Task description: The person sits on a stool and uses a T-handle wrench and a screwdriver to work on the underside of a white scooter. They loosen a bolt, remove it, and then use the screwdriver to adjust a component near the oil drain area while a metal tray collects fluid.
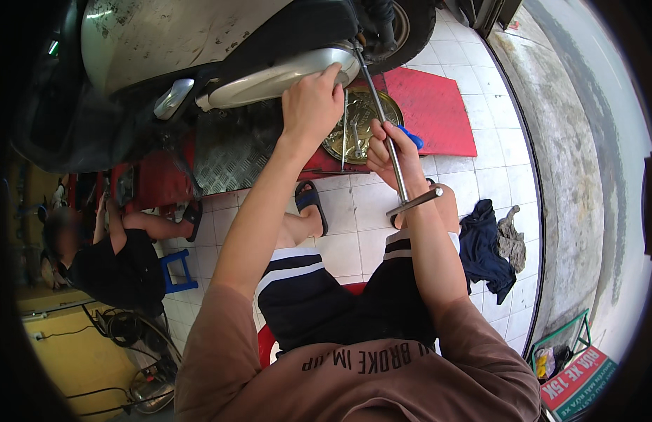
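Note:
My right hand is wrapped around the shaft of a long metal T-handle wrench. Its far tip reaches the scooter next to the rear wheel, and the crossbar lies over my right wrist. A blue rounded object shows beside the right fingers; whether I hold it, I cannot tell. My left hand rests against the scooter's silver engine cover, index finger stretched along it and the other fingers partly hidden. Below the cover, a round gold-coloured tray carries several metal tools, including a small wrench.
The scooter stands on a red lift platform with a metal tread plate. Another person sits at the left near a blue stool. Dark cloth lies on the tiles at the right, near a signboard.

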A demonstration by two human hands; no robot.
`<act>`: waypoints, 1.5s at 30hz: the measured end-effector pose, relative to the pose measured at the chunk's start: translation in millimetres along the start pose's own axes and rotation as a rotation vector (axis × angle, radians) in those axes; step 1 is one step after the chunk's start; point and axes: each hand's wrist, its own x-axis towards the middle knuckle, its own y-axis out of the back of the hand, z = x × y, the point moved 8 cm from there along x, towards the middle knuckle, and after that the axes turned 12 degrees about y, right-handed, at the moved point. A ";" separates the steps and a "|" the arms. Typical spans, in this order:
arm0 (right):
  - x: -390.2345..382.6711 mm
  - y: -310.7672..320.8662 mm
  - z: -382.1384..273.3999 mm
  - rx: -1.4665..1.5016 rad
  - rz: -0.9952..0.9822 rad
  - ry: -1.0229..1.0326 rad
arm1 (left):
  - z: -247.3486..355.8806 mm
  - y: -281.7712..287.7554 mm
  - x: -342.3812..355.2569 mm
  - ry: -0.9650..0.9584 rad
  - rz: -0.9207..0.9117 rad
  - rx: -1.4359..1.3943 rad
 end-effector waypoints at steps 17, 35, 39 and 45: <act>-1.1 14.9 14.6 0.015 0.145 0.047 | 16.6 -85.2 51.6 -0.085 0.015 0.200; 0.6 6.7 10.0 -0.232 -0.155 -0.191 | 30.8 55.2 -159.6 0.272 -0.432 -1.024; -13.6 -13.8 12.5 -0.111 -0.367 -0.239 | 13.7 56.2 -156.7 0.416 -0.411 -1.307; -5.9 -14.8 19.0 0.005 -0.380 -0.117 | -5.1 73.5 -166.4 0.417 0.020 -1.108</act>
